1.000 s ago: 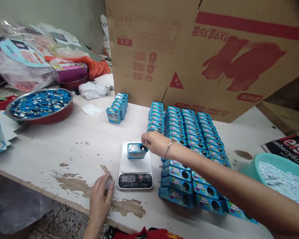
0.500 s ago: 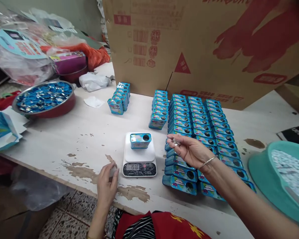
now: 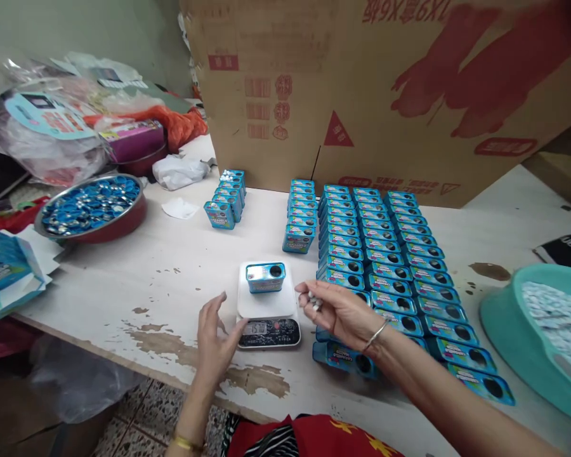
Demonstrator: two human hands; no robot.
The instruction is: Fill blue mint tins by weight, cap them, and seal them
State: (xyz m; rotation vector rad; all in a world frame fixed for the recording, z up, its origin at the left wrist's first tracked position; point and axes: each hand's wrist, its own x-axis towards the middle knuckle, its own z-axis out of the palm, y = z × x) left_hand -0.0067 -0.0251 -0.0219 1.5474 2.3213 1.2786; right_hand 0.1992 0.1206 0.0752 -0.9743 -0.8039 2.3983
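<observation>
The right hand [image 3: 337,311] has its fingers drawn together around a few small white pellets [image 3: 315,301], held over the right side of a white scale [image 3: 247,308] and clear of the tin there. The left hand [image 3: 216,336] holds nothing, its thumb and fingers apart; its thumb tip reaches the scale's near left corner, though I cannot tell whether it touches. The blue tin [image 3: 265,279] stands upright on the scale's platform, toward its far edge, with the round dark opening at its right end. The scale sits near the near edge of the worktop [image 3: 171,279]. Just right of it, rows of blue tins [image 3: 390,271] run back toward a large cardboard box [image 3: 290,158] along the far side; a shorter file [image 3: 299,238] and a small group [image 3: 219,216] stand left of those. A red bowl [image 3: 124,225] of blue lids occupies the worktop's left end, and a turquoise tub [image 3: 504,324] of white pellets the right.
</observation>
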